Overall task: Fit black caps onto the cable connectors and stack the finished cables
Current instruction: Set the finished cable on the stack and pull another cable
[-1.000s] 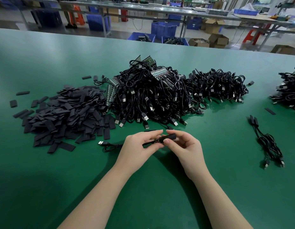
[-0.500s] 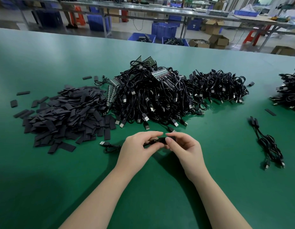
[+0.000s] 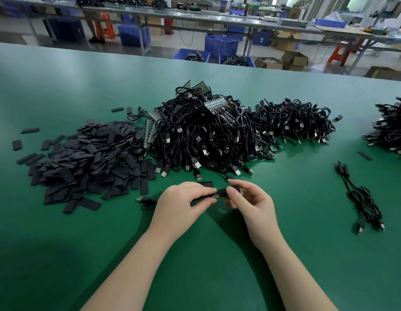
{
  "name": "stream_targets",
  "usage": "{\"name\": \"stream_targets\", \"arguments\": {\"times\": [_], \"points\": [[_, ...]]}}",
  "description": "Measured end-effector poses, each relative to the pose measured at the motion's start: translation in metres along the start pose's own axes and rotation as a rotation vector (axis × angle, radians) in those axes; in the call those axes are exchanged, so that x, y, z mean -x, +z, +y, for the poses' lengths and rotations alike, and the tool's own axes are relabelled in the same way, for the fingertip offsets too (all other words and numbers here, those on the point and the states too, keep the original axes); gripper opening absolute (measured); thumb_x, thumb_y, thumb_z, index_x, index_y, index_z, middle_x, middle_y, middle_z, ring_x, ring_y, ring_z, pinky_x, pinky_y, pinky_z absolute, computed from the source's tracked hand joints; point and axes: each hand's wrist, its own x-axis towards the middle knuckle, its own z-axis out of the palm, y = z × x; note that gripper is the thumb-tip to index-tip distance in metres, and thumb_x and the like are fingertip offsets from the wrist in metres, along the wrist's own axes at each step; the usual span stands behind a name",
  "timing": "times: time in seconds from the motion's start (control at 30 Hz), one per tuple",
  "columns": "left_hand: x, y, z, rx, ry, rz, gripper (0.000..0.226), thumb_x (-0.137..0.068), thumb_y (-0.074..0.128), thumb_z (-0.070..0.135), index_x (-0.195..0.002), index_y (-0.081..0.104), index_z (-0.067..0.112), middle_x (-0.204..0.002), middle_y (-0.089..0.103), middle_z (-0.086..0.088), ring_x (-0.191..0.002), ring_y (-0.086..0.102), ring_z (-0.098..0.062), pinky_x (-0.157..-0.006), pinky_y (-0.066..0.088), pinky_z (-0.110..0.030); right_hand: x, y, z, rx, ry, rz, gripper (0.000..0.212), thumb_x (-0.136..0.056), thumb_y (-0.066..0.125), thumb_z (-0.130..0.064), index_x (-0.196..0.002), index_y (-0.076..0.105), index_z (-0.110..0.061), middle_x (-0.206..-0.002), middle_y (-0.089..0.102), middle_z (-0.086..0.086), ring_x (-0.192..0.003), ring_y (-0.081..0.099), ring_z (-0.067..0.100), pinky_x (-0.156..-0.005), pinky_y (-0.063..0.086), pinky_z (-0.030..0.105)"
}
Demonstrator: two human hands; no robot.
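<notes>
While the left hand (image 3: 181,202) pinches the thin black cable (image 3: 200,199) just behind its connector, thumb and forefinger closed on it, the right hand (image 3: 251,202) pinches a short black sleeve-like cap (image 3: 227,191) between thumb and fingertips, its other fingers curled under. Cap and connector meet end to end between the two hands, a small metallic bit of the connector (image 3: 215,195) showing at the joint (how far the cap is on cannot be told). The cable trails left under the left hand to its USB plug (image 3: 141,199), which lies on the green table mat (image 3: 60,243) beside the wrist. One loose flat black cap (image 3: 204,183) lies just beyond the hands. Farther out, a big tangled heap of black USB cables (image 3: 206,135) sits in the middle of the table, with a smaller heap (image 3: 293,122) touching its right side. Left of these spreads a wide pile of flat black caps (image 3: 89,162), some scattered at its edges. Well to the right, a few capped cables (image 3: 359,196) lie together, and another cable heap (image 3: 390,129) is cut off by the right edge.
</notes>
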Motion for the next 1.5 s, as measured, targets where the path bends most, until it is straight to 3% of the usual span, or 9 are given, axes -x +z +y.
{"name": "stream_targets", "arguments": {"times": [0.1, 0.23, 0.33, 0.43, 0.53, 0.63, 0.83, 0.97, 1.5], "points": [[0.001, 0.001, 0.002, 0.018, 0.034, 0.004, 0.019, -0.083, 0.075, 0.03, -0.103, 0.077, 0.029, -0.096, 0.071, 0.019, -0.096, 0.059, 0.007, -0.083, 0.047, -0.02, 0.0, -0.001, -0.003, -0.068, 0.031, -0.014, 0.022, -0.075, 0.082, -0.024, -0.096, 0.08, -0.028, -0.07, 0.065, -0.003, -0.064, 0.063, 0.007, -0.069, 0.051, 0.016], [0.001, 0.002, 0.007, -0.013, 0.061, 0.076, 0.022, -0.082, 0.071, 0.033, -0.103, 0.077, 0.027, -0.095, 0.072, 0.018, -0.094, 0.059, 0.009, -0.084, 0.05, -0.031, 0.001, -0.002, -0.004, -0.066, 0.036, -0.023, 0.021, -0.079, 0.079, -0.016, -0.095, 0.08, -0.029, -0.079, 0.073, -0.003, -0.069, 0.065, 0.005, -0.071, 0.051, 0.015], [0.002, 0.003, 0.008, -0.013, 0.031, 0.165, 0.018, -0.077, 0.075, 0.031, -0.095, 0.077, 0.028, -0.092, 0.067, 0.027, -0.091, 0.054, 0.018, -0.086, 0.045, -0.024, 0.002, 0.0, -0.006, -0.062, 0.034, -0.026, 0.021, -0.075, 0.082, -0.017, -0.093, 0.081, -0.029, -0.09, 0.077, -0.002, -0.078, 0.069, 0.004, -0.073, 0.052, 0.015], [0.002, 0.004, 0.009, -0.012, 0.04, 0.175, 0.012, -0.077, 0.073, 0.032, -0.089, 0.076, 0.029, -0.087, 0.066, 0.03, -0.089, 0.058, 0.013, -0.085, 0.043, -0.02, 0.004, 0.003, -0.005, -0.043, 0.027, -0.023, 0.017, -0.074, 0.078, -0.015, -0.087, 0.081, -0.026, -0.083, 0.077, -0.002, -0.076, 0.069, 0.006, -0.071, 0.052, 0.015], [0.002, 0.005, 0.01, -0.025, 0.077, 0.154, 0.013, -0.079, 0.073, 0.031, -0.09, 0.077, 0.029, -0.088, 0.071, 0.023, -0.09, 0.059, 0.012, -0.084, 0.044, -0.023, 0.005, 0.004, -0.004, -0.04, 0.03, -0.024, 0.02, -0.076, 0.081, -0.011, -0.089, 0.081, -0.027, -0.083, 0.076, -0.001, -0.076, 0.069, 0.005, -0.073, 0.052, 0.016], [0.001, 0.006, 0.01, -0.049, 0.122, 0.145, 0.014, -0.081, 0.071, 0.032, -0.091, 0.078, 0.026, -0.089, 0.073, 0.018, -0.09, 0.064, 0.005, -0.081, 0.048, -0.029, 0.004, 0.004, -0.007, -0.053, 0.036, 0.007, 0.016, -0.07, 0.079, -0.02, -0.084, 0.081, -0.027, -0.086, 0.077, -0.004, -0.077, 0.07, 0.004, -0.073, 0.053, 0.015], [0.002, 0.01, 0.012, -0.052, 0.204, 0.216, 0.018, -0.085, 0.067, 0.032, -0.09, 0.079, 0.02, -0.087, 0.075, 0.013, -0.085, 0.068, -0.002, -0.076, 0.048, -0.029, 0.006, 0.011, -0.004, -0.085, 0.037, 0.023, 0.026, -0.084, 0.071, 0.001, -0.076, 0.081, -0.021, -0.098, 0.077, -0.006, -0.083, 0.071, 0.001, -0.069, 0.051, 0.012], [0.002, 0.011, 0.011, -0.066, 0.208, 0.251, 0.01, -0.081, 0.074, 0.023, -0.089, 0.079, 0.019, -0.086, 0.075, 0.012, -0.083, 0.068, -0.003, -0.076, 0.046, -0.027, 0.007, 0.015, -0.004, -0.117, 0.031, 0.038, 0.026, -0.085, 0.07, 0.0, -0.074, 0.081, -0.021, -0.096, 0.078, -0.006, -0.083, 0.071, 0.001, -0.068, 0.051, 0.011], [0.002, 0.015, 0.017, -0.054, 0.167, 0.243, 0.008, -0.079, 0.074, 0.022, -0.085, 0.079, 0.021, -0.082, 0.074, 0.015, -0.079, 0.065, 0.002, -0.076, 0.044, -0.025, 0.006, 0.013, 0.004, -0.178, 0.06, 0.054, 0.005, -0.079, 0.075, -0.02, -0.079, 0.08, -0.019, -0.106, 0.076, -0.004, -0.089, 0.07, 0.004, -0.069, 0.051, 0.014]]}}
